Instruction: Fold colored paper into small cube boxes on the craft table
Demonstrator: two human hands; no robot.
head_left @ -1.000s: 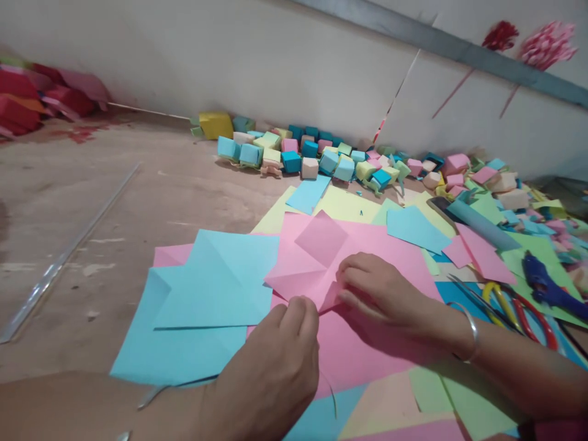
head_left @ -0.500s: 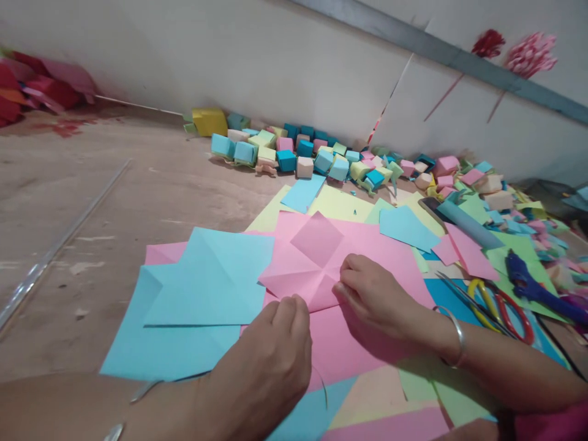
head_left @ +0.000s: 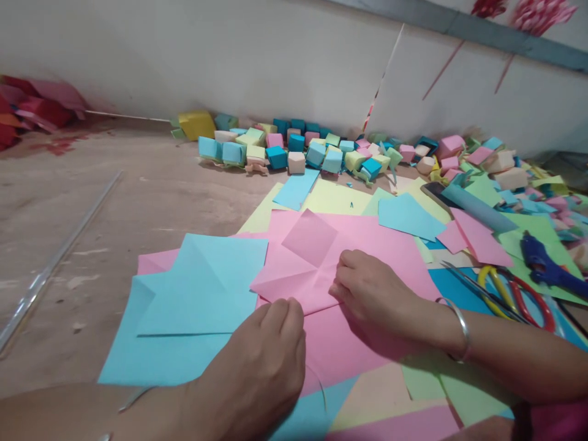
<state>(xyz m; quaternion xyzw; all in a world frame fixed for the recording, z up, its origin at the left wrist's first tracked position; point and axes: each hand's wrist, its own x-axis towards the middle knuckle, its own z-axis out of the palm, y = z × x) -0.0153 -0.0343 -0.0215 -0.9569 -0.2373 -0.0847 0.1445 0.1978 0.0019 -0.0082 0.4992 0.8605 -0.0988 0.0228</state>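
Note:
A pink paper square (head_left: 298,263), partly folded with its corners turned toward the middle, lies on a larger pink sheet (head_left: 349,343). My left hand (head_left: 266,367) is closed, its fingertips pinching the folded paper's near edge. My right hand (head_left: 372,291), a metal bangle on its wrist, has its fingers curled and pressed on the folded paper's right corner. Left of the fold lie creased light blue sheets (head_left: 202,288).
Several small folded paper cubes (head_left: 294,153) in blue, pink, yellow and green line the wall. Loose coloured sheets spread to the right, with scissors (head_left: 509,294), a blue glue gun (head_left: 546,266) and a paper roll (head_left: 478,208). A metal strip (head_left: 50,263) lies on the left.
The view has drifted slightly; both hands stay on the pink fold, with the near corner flattened down a little more.

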